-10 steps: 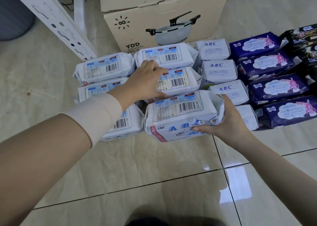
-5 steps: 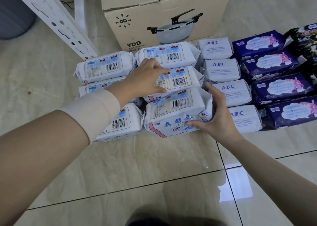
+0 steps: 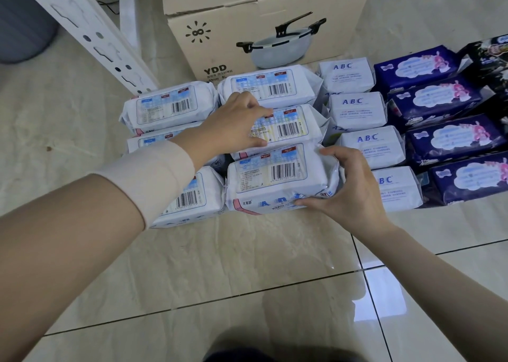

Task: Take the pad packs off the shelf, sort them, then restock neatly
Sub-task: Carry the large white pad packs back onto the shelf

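Right hand [image 3: 354, 194] on front pack [image 3: 275, 181] edge

The box [image 3: 247, 18] reads "YDD" low on its front and "DISJA" at its top corner. The small white packs [image 3: 354, 111] each carry blue "ABC". The front pack [image 3: 275, 185] shows "KMS" on its near edge; its barcode digits are too small to read.
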`<state>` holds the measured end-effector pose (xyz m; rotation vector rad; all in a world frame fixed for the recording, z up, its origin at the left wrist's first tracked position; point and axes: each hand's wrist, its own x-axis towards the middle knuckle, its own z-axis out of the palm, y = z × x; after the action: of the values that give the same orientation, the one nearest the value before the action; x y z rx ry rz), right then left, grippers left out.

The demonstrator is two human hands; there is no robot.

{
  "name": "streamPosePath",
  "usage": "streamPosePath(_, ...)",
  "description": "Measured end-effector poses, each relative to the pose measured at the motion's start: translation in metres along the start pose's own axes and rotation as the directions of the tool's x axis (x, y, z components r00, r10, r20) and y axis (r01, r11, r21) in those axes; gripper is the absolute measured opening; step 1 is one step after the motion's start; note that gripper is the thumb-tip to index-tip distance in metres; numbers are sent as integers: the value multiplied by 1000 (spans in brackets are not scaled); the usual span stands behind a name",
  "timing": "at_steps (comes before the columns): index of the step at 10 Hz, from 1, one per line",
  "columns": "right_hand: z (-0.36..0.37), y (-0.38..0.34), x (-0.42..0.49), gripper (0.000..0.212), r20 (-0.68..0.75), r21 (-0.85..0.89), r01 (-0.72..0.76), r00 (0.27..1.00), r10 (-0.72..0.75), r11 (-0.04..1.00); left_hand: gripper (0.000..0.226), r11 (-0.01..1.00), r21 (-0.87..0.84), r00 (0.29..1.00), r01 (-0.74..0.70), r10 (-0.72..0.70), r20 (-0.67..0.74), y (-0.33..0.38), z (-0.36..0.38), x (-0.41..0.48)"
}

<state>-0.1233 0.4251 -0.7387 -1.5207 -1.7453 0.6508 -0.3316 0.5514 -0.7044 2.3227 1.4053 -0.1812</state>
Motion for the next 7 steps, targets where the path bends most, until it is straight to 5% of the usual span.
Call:
streamPosePath(4, 11, 20, 2, 87, 54, -63, 7, 999, -3, 998, 69, 1000, 3, 1000, -1, 1, -5, -1, 1, 1)
streamPosePath(7, 15, 33, 1, 81, 39, -513, 160, 986, -163, 843, 69, 1000, 16, 1000, 2, -2, -21, -1, 4, 1)
